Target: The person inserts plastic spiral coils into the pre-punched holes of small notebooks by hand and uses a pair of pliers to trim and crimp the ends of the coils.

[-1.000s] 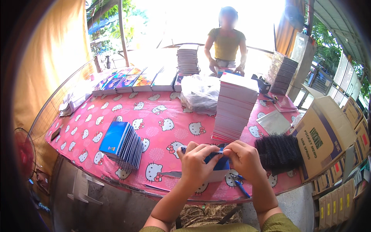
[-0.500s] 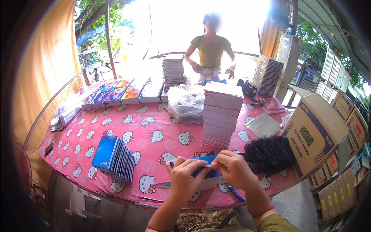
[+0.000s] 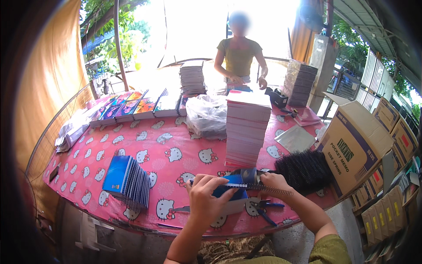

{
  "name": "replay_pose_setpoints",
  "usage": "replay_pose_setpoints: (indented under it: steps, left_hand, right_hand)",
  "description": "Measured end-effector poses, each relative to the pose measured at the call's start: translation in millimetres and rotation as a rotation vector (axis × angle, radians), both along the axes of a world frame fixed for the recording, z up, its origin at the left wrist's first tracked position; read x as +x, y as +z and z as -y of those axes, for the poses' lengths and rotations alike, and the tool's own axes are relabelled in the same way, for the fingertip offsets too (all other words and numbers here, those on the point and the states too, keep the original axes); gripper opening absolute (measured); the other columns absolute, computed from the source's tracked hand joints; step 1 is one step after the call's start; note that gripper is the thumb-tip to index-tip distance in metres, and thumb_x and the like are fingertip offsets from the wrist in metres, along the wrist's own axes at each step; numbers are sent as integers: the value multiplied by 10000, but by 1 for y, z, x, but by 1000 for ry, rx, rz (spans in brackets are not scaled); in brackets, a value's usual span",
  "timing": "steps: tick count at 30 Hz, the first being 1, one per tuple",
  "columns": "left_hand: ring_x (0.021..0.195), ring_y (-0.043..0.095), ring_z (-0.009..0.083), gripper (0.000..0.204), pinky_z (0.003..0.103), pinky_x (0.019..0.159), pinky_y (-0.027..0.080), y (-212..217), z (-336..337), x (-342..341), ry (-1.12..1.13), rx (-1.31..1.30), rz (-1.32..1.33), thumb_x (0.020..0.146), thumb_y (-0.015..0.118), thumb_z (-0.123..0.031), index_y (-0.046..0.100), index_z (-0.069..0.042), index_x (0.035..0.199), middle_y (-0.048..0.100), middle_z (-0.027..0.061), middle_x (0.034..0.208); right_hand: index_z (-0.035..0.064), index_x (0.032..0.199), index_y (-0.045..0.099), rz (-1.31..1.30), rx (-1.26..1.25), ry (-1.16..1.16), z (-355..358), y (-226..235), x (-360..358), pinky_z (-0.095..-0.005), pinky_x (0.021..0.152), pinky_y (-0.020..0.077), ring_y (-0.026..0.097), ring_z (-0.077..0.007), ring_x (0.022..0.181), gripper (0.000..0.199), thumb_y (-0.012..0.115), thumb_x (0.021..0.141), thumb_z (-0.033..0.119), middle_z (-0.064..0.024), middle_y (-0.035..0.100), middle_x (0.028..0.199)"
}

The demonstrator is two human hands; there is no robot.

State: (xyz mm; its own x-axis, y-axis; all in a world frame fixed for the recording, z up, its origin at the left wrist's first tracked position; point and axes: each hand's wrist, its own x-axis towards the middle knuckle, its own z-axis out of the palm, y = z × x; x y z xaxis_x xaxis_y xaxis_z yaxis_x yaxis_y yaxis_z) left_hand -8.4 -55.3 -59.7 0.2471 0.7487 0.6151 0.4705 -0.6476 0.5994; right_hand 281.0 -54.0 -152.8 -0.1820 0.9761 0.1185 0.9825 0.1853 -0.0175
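Note:
My left hand [image 3: 205, 196] is closed around a blue notebook [image 3: 226, 187], thumb below and fingers over the top. A black spiral coil [image 3: 277, 190] runs through the notebook's edge, its loose end sticking out to the right across my right hand. My right hand [image 3: 273, 180] is curled beside a grey-and-black object [image 3: 249, 175] just behind the notebook; what its fingertips hold is hidden. Under the notebook lies a pale block of paper [image 3: 235, 206]. Pliers with blue handles [image 3: 266, 211] rest on the table near my right forearm.
A tall paper stack [image 3: 248, 127] stands straight ahead, blue spiral notebooks [image 3: 125, 180] are piled at left, and black coils [image 3: 305, 171] lie at right beside a cardboard box [image 3: 354, 145]. Across the pink table [image 3: 176, 154] stands another person [image 3: 239, 57] near a plastic bag [image 3: 209, 115].
My right hand has moved right from the notebook's edge, and the coil's loose end now shows. The pliers are more exposed. The person opposite has shifted their hands.

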Motion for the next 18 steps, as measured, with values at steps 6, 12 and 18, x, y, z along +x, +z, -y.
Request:
replay_pose_setpoints:
  steps: [6,12,18]
  left_hand:
    - [847,605,216,284,360,802,437,9,-1,7,71,54,36,614,849,-209,700,-83,820,679,40,813]
    - [827,602,214,268,363,754,453,8,-7,11,22,60,16,614,853,-226,682,-80,760,664,38,781]
    - [902,599,190,312,413,861,349,7,-6,12,-17,-73,46,677,831,-281,676,-120,895,683,-5,857]
  right_hand:
    - [23,967,596,-102,-33,-196,-8,27,-2,-444,703,538,669,-379,811,358,667,709,262,-204,671,827]
    - [-3,1150,597,-1205,-15,108,-25,65,-1,-286,767,514,637,-141,853,483,683,674,-3,-59,677,978]
    - [-10,1112,609,-1345,-101,408,-26,86,-5,-282,749,509,624,-149,838,477,691,644,30,-61,671,950]
